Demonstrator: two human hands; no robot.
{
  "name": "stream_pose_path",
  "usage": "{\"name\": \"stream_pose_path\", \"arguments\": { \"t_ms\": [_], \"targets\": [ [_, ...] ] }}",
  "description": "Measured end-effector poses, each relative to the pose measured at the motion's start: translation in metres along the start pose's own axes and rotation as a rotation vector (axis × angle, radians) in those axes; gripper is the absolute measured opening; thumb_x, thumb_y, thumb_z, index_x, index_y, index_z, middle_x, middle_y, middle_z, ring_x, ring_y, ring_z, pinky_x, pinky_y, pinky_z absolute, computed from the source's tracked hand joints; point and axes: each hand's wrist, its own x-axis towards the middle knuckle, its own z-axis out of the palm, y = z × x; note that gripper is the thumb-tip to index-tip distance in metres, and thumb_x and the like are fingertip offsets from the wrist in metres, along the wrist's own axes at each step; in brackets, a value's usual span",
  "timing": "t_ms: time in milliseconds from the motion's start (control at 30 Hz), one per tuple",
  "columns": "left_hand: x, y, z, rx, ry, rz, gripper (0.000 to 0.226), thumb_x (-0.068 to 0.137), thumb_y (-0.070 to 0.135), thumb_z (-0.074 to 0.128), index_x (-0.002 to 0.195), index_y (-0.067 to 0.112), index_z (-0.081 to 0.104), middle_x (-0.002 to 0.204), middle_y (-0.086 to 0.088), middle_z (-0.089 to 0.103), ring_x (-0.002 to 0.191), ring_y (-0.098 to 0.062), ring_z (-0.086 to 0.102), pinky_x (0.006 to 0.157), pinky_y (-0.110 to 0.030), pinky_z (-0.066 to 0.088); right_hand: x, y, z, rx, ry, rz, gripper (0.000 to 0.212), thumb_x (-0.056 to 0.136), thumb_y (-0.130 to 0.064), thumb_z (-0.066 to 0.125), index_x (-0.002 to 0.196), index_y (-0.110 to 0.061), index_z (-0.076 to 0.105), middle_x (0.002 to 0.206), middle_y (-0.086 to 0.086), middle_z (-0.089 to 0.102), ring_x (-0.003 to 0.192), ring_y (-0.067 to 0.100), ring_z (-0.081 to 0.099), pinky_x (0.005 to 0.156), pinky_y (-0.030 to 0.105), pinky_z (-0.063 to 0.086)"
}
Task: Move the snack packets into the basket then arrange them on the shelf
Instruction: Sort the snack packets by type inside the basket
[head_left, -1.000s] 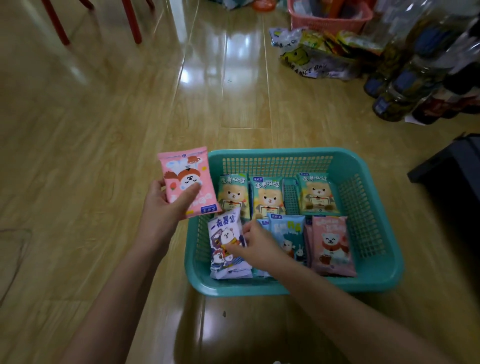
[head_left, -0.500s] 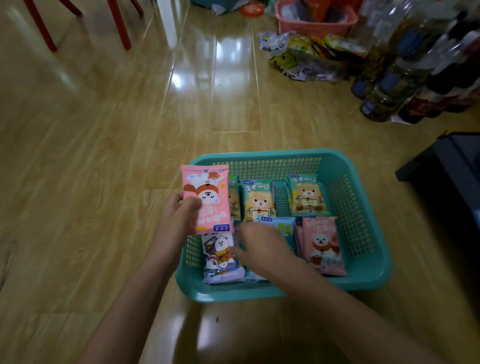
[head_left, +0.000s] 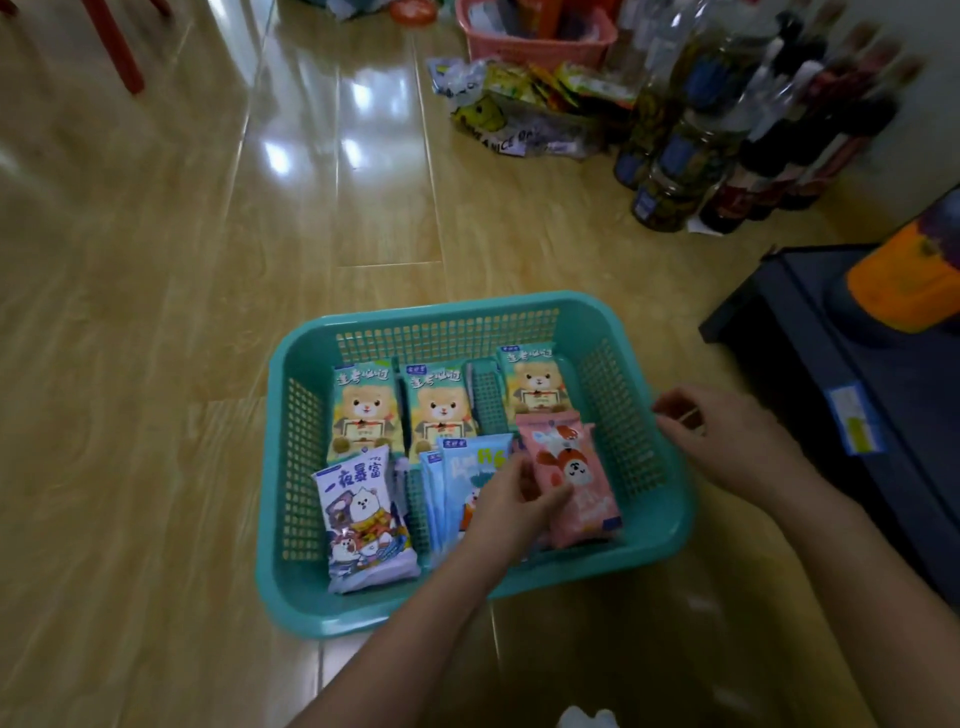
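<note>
Pink snack packet (head_left: 569, 470) is lying front right in the teal basket (head_left: 457, 312), the left hand (head_left: 511, 501) pinching its edge. The right hand (head_left: 727, 441) is hovering beside the rim, fingers loosely curled, empty.

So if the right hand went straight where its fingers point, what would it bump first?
Probably the teal basket's right wall, just left of the right hand. Height is unclear, so it might pass over the rim toward the pink packet.
</note>
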Motion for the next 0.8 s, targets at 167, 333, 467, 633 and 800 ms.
{"name": "stream_pose_path", "arguments": {
  "t_ms": [167,333,467,633,800],
  "targets": [
    [0.019,0.000,0.015,0.222,0.062,-0.060,0.025,0.088,0.022,0.061,0.107,0.006,0.060,0.111,-0.012,0.066,0.100,-0.026,0.064,0.089,-0.042,0.053,-0.001,0.004,-0.001,0.030,0.007,-0.027,0.013,0.089,-0.034,0.056,0.100,-0.029,0.061,0.092,-0.010,0.060,0.083,0.009,0.057,0.064,0.026,0.043],
    [0.013,0.008,0.021,0.773,0.159,0.111,0.024,0.094,0.023,0.049,0.105,0.001,0.054,0.106,-0.014,0.064,0.097,-0.029,0.060,0.072,-0.028,0.042,0.000,-0.009,0.004,0.026,0.003,-0.060,0.016,0.091,-0.034,0.053,0.104,-0.027,0.059,0.099,-0.010,0.058,0.086,0.008,0.056,0.070,0.030,0.049],
    [0.006,0.021,0.017,0.898,0.138,0.153,0.029,0.093,0.004,0.043,0.122,-0.002,0.041,0.118,-0.019,0.059,0.104,-0.035,0.058,0.079,-0.039,0.046,0.004,-0.029,0.007,0.028,0.004,-0.110,0.016,0.091,-0.033,0.053,0.105,-0.026,0.058,0.099,-0.011,0.055,0.085,0.008,0.054,0.067,0.028,0.047],
    [-0.012,0.035,-0.043,0.845,0.400,0.338,0.015,0.097,0.017,0.041,0.101,0.009,0.052,0.092,-0.002,0.057,0.081,-0.020,0.053,0.067,-0.030,0.040,0.015,-0.064,0.019,0.100,-0.003,-0.223,0.017,0.092,-0.028,0.053,0.106,-0.022,0.060,0.101,-0.007,0.061,0.088,0.011,0.059,0.076,0.033,0.053],
    [0.000,0.018,-0.118,0.768,0.683,0.235,0.025,0.093,0.019,0.048,0.112,0.003,0.052,0.114,-0.012,0.054,0.105,-0.025,0.050,0.089,-0.034,0.040,0.039,-0.103,0.050,0.142,-0.035,-0.325,0.019,0.090,-0.024,0.054,0.106,-0.016,0.061,0.099,0.002,0.064,0.090,0.019,0.061,0.080,0.036,0.051]
  ]
}}
